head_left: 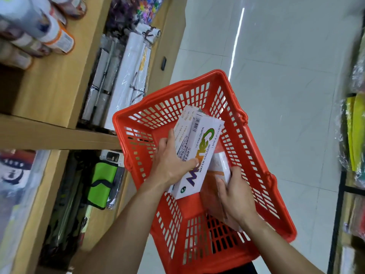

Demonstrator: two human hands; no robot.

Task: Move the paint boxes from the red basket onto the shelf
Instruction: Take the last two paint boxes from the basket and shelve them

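Note:
A red plastic basket (254, 155) stands on the floor beside a wooden shelf unit (59, 135). My left hand (169, 165) grips a white water-colour paint box (199, 155), held together with a second white box behind it, tilted up inside the basket. My right hand (235, 196) is closed on another white and orange paint box (219, 167) lying lower in the basket, partly hidden under the first box and my fingers.
The shelf holds rolled paper in plastic wrap (126, 80), cans (55, 36) at the top left and a green pouch (100, 182) lower down. Pale floor tiles (286, 76) stretch to the right. Another rack with yellow packets (355, 133) lines the right edge.

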